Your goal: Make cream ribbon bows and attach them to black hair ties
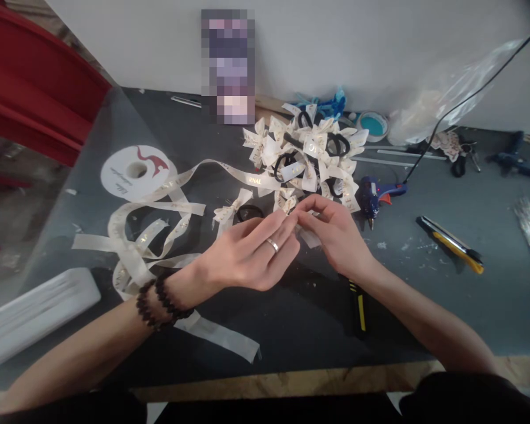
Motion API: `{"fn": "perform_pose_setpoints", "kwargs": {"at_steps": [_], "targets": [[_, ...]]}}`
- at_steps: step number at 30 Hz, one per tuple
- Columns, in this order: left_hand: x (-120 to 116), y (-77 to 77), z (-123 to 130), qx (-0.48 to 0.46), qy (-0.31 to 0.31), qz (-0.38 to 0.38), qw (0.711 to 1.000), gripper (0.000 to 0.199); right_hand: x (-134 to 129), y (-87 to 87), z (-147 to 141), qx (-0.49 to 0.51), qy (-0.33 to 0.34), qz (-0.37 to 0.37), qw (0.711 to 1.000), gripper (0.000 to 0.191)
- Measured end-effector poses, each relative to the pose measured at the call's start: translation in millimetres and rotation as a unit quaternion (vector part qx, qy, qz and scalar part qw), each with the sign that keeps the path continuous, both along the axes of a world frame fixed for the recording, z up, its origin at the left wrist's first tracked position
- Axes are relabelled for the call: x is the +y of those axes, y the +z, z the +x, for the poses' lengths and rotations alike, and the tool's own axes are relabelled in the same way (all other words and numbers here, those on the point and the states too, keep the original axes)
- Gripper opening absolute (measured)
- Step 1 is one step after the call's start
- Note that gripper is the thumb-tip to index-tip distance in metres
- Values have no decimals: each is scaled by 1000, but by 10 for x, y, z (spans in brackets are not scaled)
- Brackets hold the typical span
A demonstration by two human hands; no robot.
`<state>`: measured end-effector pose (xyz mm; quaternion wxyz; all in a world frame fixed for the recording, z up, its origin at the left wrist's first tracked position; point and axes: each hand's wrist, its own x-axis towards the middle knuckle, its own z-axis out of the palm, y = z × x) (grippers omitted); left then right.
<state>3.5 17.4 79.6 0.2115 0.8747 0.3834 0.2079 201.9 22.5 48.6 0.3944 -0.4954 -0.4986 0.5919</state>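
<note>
My left hand (258,250), with a ring and dark bead bracelets at the wrist, has its fingers closed on a small cream ribbon bow (287,202). The fingertips of my right hand (335,229) pinch at the same bow, touching the left fingertips. A ribbon end (309,237) shows below them; the rest of the bow is hidden by my fingers. Just left of it lies another bow (232,209) with a black hair tie (250,212). Beyond my hands is a heap of cream bows (313,147) with black hair ties, and gold lettering on the ribbon.
A ribbon spool (135,172) trails loose ribbon (128,247) across the left side. On the right are a blue glue gun (382,191) with its cord, a yellow cutter (453,244) and blue pliers (519,159). A black-yellow handle (359,309) lies near the front; a white case (39,312) is at left.
</note>
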Motion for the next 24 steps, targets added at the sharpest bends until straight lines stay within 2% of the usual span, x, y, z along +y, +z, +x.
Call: {"fn": "perform_pose_setpoints", "kwargs": {"at_steps": [5,6,8,10,13,18,22,24], "targets": [[-5,-92,18,-58,96,73,991,18,-3,-90,-11,9,-50,75,996,23],[2,-91,14,-83,116,58,988,16,-2,-92,-9,6,-51,94,994,24],[33,-56,-6,-134,134,-44,981,15,-2,-71,2,-9,-31,134,990,29],[80,-2,-39,-175,134,-166,961,15,-4,-35,18,-22,-2,162,986,31],[161,26,-89,-198,125,-267,935,12,-18,-3,33,-31,14,174,984,25],[233,-57,-112,-235,119,-342,902,17,-63,5,28,-58,19,194,979,16],[241,-40,-112,-253,134,-348,893,19,-86,35,22,-54,32,186,981,33],[246,-21,-115,-275,140,-363,879,18,-85,42,15,-46,23,192,980,37]]}}
